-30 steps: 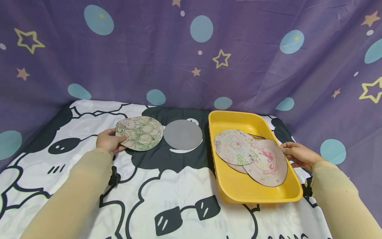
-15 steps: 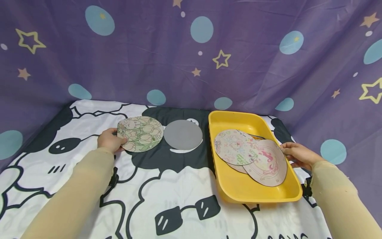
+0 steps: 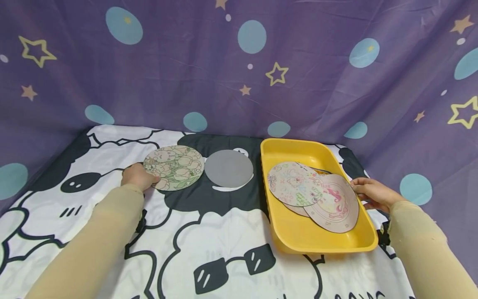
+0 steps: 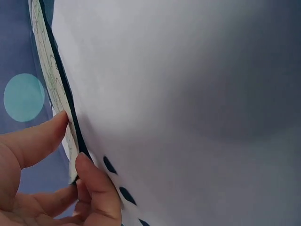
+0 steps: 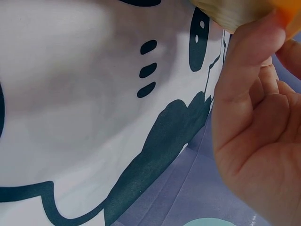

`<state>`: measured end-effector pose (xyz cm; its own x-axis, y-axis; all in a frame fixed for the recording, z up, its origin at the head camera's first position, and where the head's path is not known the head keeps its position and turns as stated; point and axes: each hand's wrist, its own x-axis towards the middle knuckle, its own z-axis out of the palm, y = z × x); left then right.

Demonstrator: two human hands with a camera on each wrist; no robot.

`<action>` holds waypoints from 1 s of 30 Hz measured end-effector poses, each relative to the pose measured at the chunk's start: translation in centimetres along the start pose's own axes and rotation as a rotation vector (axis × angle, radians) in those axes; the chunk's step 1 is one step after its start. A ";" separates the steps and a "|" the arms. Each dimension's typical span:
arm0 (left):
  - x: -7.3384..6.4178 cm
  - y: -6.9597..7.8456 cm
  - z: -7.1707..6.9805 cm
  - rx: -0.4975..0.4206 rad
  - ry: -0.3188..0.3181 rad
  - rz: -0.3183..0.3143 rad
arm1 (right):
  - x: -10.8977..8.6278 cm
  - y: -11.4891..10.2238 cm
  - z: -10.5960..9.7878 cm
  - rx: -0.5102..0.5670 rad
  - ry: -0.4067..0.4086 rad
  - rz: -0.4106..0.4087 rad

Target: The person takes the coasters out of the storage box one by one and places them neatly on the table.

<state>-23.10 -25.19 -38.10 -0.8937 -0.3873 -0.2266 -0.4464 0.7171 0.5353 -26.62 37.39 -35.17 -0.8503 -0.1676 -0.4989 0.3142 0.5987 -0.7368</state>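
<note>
At the left of the head view lies a round mat [image 3: 177, 170] with green tulip line drawings. My left hand [image 3: 138, 176] pinches its left edge, the thumb on the printed face. In the left wrist view the round mat [image 4: 54, 75] is seen edge-on, between the thumb [image 4: 54, 129] and fingers curled below it. My right hand [image 3: 375, 193] grips the right rim of a yellow plastic basin [image 3: 317, 245]. Its thumb and fingertips meet at the basin's rim [image 5: 291, 14] in the right wrist view.
Right beside the tulip mat is a plain grey round mat [image 3: 229, 168]. Inside the basin several round mats overlap, including one with colourful doodles [image 3: 291, 182] and a pink one [image 3: 337, 207]. Cartoon-print cloth [image 3: 224, 232] covers the table; a purple curtain [image 3: 209, 74] hangs behind.
The left hand shifts slightly at the edge of the tulip mat, its fingers now further under it. The mat moves only a little. The right hand and basin stay put.
</note>
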 end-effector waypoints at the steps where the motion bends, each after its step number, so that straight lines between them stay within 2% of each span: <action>1: -0.1 0.1 0.0 0.002 0.000 -0.002 | 0.0 0.0 0.0 0.000 0.000 -0.001; 6: -0.3 0.5 0.0 0.020 -0.009 -0.003 | 0.0 0.0 0.0 0.003 -0.002 -0.005; 14: -0.6 1.2 -0.1 0.052 -0.013 0.031 | 0.0 0.0 -0.1 0.001 -0.006 -0.005; 21: -1.0 2.4 0.0 0.030 -0.045 0.140 | 0.0 0.1 0.0 0.008 -0.006 -0.011; 24: -1.4 3.4 0.3 0.034 -0.068 0.194 | 0.0 0.2 0.0 0.009 -0.006 -0.015; 30: -2.9 5.9 1.3 -0.005 -0.070 0.330 | -0.1 0.3 0.0 0.020 -0.009 -0.023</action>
<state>-23.25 -19.08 -35.36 -0.9910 -0.0935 -0.0959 -0.1323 0.7943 0.5929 -26.45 37.61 -35.37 -0.8538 -0.1882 -0.4854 0.3027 0.5790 -0.7570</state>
